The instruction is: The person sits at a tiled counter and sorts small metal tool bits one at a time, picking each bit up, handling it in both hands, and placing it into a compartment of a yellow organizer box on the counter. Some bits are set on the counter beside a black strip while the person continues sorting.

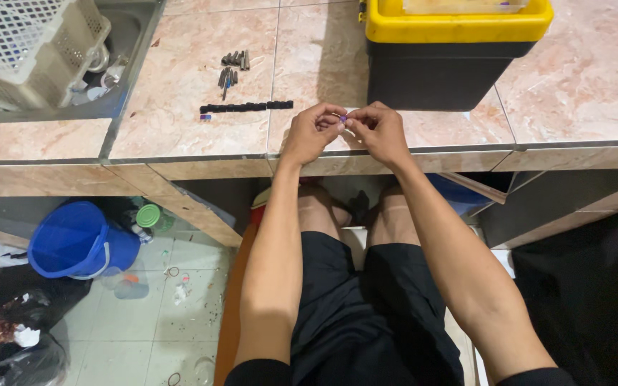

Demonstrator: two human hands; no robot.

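**Two hands pinch one tiny purple piece**

The left hand and the right hand meet at the front edge of the pink tiled counter. Their fingertips are pinched together on a tiny purple piece. It looks very light and hard, and probably easy to drop. It is so small that only fingertips can hold it, at its two ends.

At about 10 o'clock from the hands lies one row of black pieces, too small to count. One more small purple bit sits at its left end. Farther up is one pile of metal bits. At 1 o'clock stands one black and yellow toolbox. At 8 o'clock, on the floor, is one blue bucket.
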